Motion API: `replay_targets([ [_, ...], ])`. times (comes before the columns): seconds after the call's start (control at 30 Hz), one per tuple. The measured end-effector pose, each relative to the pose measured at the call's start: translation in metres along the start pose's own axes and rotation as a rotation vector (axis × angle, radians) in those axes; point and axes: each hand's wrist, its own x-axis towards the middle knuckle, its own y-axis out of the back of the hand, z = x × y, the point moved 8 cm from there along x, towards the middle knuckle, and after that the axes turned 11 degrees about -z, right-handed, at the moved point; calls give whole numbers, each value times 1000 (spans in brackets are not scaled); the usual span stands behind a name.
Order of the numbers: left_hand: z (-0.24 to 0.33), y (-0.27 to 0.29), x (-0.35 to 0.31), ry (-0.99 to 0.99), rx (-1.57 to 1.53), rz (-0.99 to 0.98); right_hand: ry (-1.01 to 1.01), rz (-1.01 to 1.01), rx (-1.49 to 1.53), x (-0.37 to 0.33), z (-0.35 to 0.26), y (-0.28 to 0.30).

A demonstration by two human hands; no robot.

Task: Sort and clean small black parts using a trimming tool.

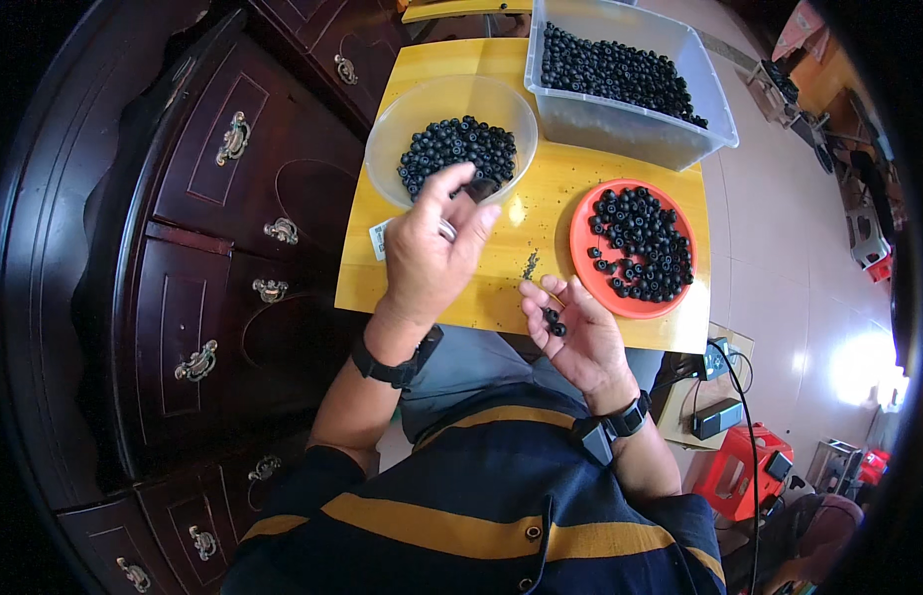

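Note:
My left hand [431, 243] is raised over the near rim of a translucent round bowl [387, 149], its thumb and forefinger apart. A blurred dark piece [480, 188] shows just past its fingertips, seemingly loose from them. In the bowl lies a heap of small round black parts with holes [451, 149]. My right hand [585, 342] is turned palm up near the table's front edge, fingers curled around a few of the same black parts [553, 322]. A thin yellowish strip [553, 297] shows between its thumb and fingers. Right of it, an orange-red plate [582, 266] carries many more black parts.
A large clear plastic bin [620, 124] with black parts stands at the back right of the yellow table [382, 283]. Dark crumbs [530, 266] lie mid-table. Dark wooden cabinets [198, 288] stand close on the left. A black cable [751, 436] and red stool [744, 474] are at right.

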Motion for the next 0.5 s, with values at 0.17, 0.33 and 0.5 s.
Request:
replay_targets([
  [0.17, 7, -35, -20, -40, 7, -291, 66, -20, 85, 3, -8, -14],
  [0.33, -1, -78, -54, 77, -17, -502, 59, -168, 77, 4, -9, -7],
  [0.5, -3, -93, -63, 32, 125, -584, 48, -55, 71, 3, -4, -10],
])
